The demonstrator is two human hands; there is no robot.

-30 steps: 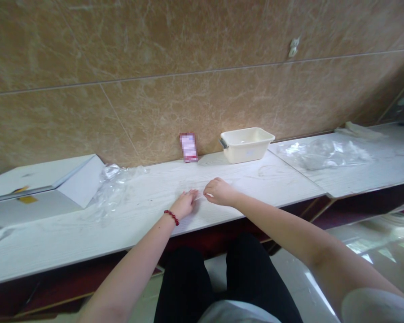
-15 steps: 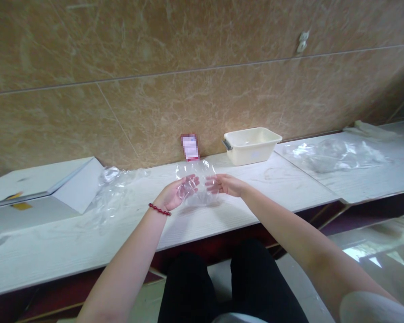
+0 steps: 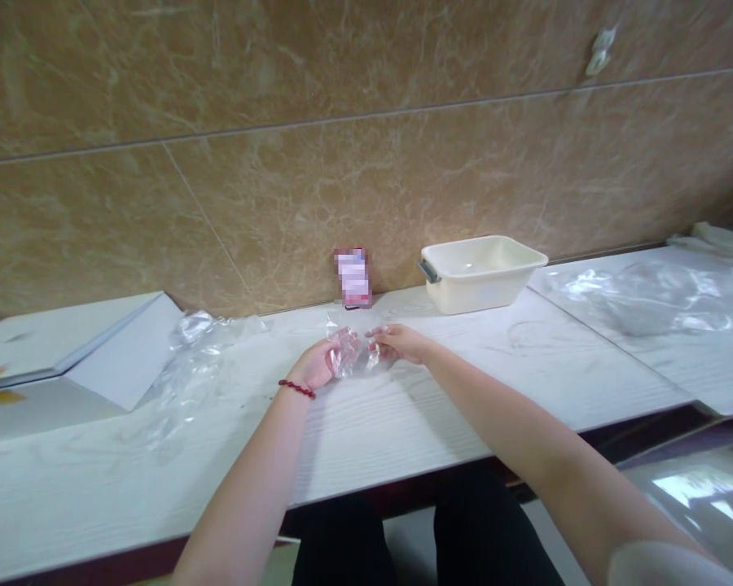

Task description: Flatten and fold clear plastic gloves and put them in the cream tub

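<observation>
Between my two hands, just above the white wooden worktop (image 3: 403, 423), is a crumpled clear plastic bag (image 3: 357, 358). My left hand (image 3: 326, 362), with a red bead bracelet (image 3: 297, 388) at the wrist, has its fingers curled on the bag's left side. On the other side my right hand (image 3: 397, 343) grips the bag with bent fingers. Behind the bag a phone (image 3: 353, 278) leans upright against the wall, its screen blurred out.
A cream plastic tub (image 3: 482, 281) with a grey handle stands right of the phone. Clear plastic bags lie at left (image 3: 189, 366) and right (image 3: 653, 297). A white cardboard box (image 3: 98, 366) occupies the left end. The tiled wall (image 3: 281, 195) bounds the worktop's back.
My hands have drawn slightly closer together and the bag between them is more bunched up, its spread shape smaller. The camera view has shifted a little.
</observation>
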